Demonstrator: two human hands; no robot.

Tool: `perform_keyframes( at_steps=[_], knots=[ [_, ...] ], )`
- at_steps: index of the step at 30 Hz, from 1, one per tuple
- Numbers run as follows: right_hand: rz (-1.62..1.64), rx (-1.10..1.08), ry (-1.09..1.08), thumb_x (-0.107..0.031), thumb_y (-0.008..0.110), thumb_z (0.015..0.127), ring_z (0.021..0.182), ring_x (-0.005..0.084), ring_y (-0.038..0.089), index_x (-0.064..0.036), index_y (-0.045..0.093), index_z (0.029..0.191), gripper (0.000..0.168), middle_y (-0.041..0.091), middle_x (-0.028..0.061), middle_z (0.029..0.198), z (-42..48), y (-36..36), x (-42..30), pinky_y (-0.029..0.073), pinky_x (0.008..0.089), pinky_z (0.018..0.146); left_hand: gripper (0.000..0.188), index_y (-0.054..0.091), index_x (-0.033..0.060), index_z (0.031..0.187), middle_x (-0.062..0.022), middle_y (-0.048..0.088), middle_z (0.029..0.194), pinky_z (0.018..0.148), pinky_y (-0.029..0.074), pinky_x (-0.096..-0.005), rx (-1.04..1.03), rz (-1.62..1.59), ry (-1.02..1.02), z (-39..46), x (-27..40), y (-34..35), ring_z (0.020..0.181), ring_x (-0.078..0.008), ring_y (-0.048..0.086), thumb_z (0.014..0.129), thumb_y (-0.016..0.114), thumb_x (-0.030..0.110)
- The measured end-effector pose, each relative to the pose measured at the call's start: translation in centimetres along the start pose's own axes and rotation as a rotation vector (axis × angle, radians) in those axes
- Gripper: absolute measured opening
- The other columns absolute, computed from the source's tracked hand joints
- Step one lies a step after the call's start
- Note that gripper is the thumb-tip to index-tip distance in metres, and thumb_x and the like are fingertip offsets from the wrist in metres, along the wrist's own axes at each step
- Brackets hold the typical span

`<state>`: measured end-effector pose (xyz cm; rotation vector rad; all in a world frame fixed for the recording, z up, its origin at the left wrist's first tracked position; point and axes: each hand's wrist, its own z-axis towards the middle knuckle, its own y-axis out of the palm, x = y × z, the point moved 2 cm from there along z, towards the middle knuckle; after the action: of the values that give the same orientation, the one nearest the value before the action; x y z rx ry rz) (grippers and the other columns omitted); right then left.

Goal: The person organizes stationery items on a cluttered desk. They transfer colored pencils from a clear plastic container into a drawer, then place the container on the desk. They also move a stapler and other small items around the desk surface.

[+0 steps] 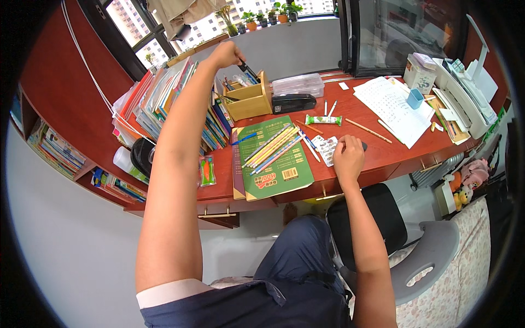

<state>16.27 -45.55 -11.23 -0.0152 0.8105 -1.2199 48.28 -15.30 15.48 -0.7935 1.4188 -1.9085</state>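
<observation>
My left hand (227,54) is stretched out to the far side of the desk. It grips a black pen (245,65) over the back compartment of a wooden desk organizer (246,107), where other pens and pencils stand. My right hand (349,159) lies at the desk's front edge, fingers curled down. It is beside a white sheet with small printed pictures (327,150). A dark object (364,146) pokes out past its right side; whether I hold it is hidden. A bundle of colored pencils (272,150) rests on a green workbook (283,180).
Upright books (172,104) line the desk's left side. Behind the workbook are a black stapler (294,103) and a clear plastic box (298,85). Handwritten papers (389,102), a blue cup (415,98) and a white printer (471,102) occupy the right. A black-seated chair (373,221) stands below.
</observation>
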Motion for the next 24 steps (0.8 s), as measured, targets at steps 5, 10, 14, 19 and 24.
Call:
perform_keyframes(
  at_steps=[5,10,14,19,24],
  knots=[
    [0.006,0.009,-0.010,-0.001,0.065,0.089,0.087,0.0351,0.065,-0.001,0.065,0.083,0.006,0.068,0.0131,0.085,0.0,0.0,-0.1,0.053,0.0475,0.080,0.024,0.087,0.0092,0.104,-0.0141,0.083,0.097,0.081,0.061,-0.0378,-0.069,-0.132,-0.156,0.5,-0.8,1.8,0.086,-0.0234,0.079,0.080,0.087,0.004],
    [-0.021,-0.002,0.020,-0.002,0.065,0.089,0.088,0.0353,0.065,-0.002,0.065,0.084,0.005,0.068,0.0128,0.085,0.0,-0.1,0.1,0.053,0.0480,0.080,0.024,0.086,0.0067,0.106,-0.0178,0.082,0.104,0.092,0.060,-0.0423,-0.036,-0.085,-0.081,-0.5,0.5,4.8,0.098,-0.0319,0.078,0.087,0.087,0.021],
    [0.018,-0.003,-0.009,-0.003,0.065,0.089,0.088,0.0349,0.065,-0.002,0.064,0.083,0.006,0.068,0.0127,0.085,0.0,0.3,-0.6,0.054,0.0476,0.080,0.043,0.081,0.0075,0.123,-0.0196,0.078,0.122,0.098,0.058,-0.0459,-0.098,0.108,-0.255,0.2,-1.9,5.2,0.113,-0.0375,0.074,0.092,0.084,0.037],
    [-0.018,0.007,0.016,-0.003,0.065,0.089,0.088,0.0347,0.065,-0.002,0.065,0.083,0.007,0.068,0.0127,0.085,0.0,-0.2,0.3,0.054,0.0476,0.079,0.050,0.076,0.0031,0.125,-0.0243,0.078,0.114,0.095,0.058,-0.0490,-0.270,0.323,-0.247,-0.2,1.1,6.3,0.111,-0.0415,0.074,0.089,0.086,0.036],
    [-0.013,0.001,0.001,-0.003,0.065,0.089,0.087,0.0344,0.066,-0.002,0.065,0.083,0.006,0.068,0.0123,0.085,0.0,0.1,0.0,0.054,0.0476,0.078,0.055,0.074,0.0015,0.124,-0.0239,0.076,0.119,0.097,0.057,-0.0484,-0.220,0.144,-0.122,0.7,-0.6,5.9,0.113,-0.0415,0.072,0.081,0.092,0.030]
  ],
)
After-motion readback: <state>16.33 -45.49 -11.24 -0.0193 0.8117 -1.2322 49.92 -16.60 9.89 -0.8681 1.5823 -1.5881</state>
